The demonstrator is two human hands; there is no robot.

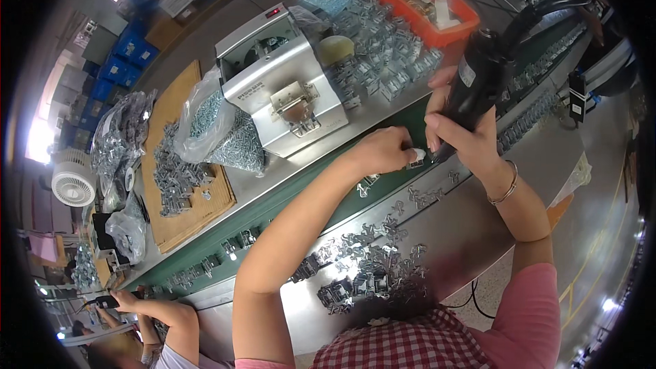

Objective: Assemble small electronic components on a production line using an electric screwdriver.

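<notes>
Presently, in the head view, the right hand (474, 139) is closed around a black power tool (470, 80), its far fingers hidden behind the body. The left hand (386, 149), with bent fingers, pinches a small metal part (417, 162) over the green belt (393, 180); fingertips partly cover it, so its shape is unclear. Similar pieces (372, 281) lie on the tabletop (471, 229), nearer the person.
</notes>
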